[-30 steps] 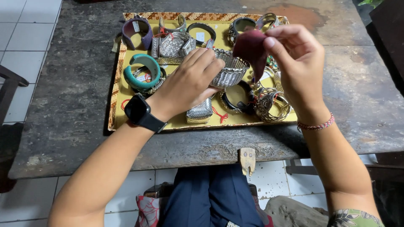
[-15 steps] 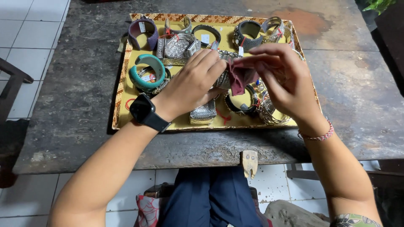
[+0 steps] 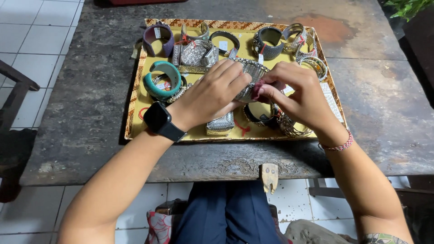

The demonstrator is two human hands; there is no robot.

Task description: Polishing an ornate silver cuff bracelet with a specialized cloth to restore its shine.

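A yellow tray (image 3: pixel 149 106) with a woven patterned rim lies on a dark stone table and holds several bangles and cuffs. My left hand (image 3: pixel 212 92), a black watch on its wrist, grips a wide silver mesh cuff (image 3: pixel 251 72) over the tray's middle. My right hand (image 3: pixel 300 97) pinches a small maroon cloth (image 3: pixel 258 88) against the cuff's right side. A silver box-shaped piece (image 3: pixel 220 124) sits on the tray just below my left hand.
A teal bangle (image 3: pixel 162 80), a purple cuff (image 3: pixel 158 38), a dark grey cuff (image 3: pixel 269 43) and silver bangles (image 3: pixel 312 65) fill the tray. The dark table (image 3: pixel 81 113) stands on white floor tiles. A wooden chair (image 3: pixel 13 90) is at the left.
My right hand has come down from above the tray with the maroon cloth and now presses it on the silver cuff in my left hand.
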